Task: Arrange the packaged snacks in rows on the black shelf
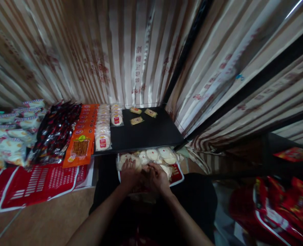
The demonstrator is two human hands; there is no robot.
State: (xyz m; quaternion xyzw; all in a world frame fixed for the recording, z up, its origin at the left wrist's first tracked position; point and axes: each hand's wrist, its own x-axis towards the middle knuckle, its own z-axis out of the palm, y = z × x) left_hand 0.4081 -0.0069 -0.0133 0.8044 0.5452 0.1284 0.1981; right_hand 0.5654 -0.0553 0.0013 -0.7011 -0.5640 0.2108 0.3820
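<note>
Both my hands reach into a red-and-white basket (178, 177) full of clear packets of pale round cakes (153, 154), held just below a black shelf (146, 131). My left hand (129, 174) lies on the packets with its fingers stretched forward. Beside it, touching, my right hand (158, 177) has its fingers curled down among the packets; what they grip is hidden. On the shelf stand two rows of the same round cake packets (102, 131) and three small flat packets (136, 120) near the back.
Orange snack packets (81, 145), dark red-black packets (55, 133) and white-yellow bags (3, 143) fill the shelf's left part. Red baskets (39, 184) lie on the floor at left. More red packets (282, 208) sit at lower right. Striped plastic curtains hang behind and to the right.
</note>
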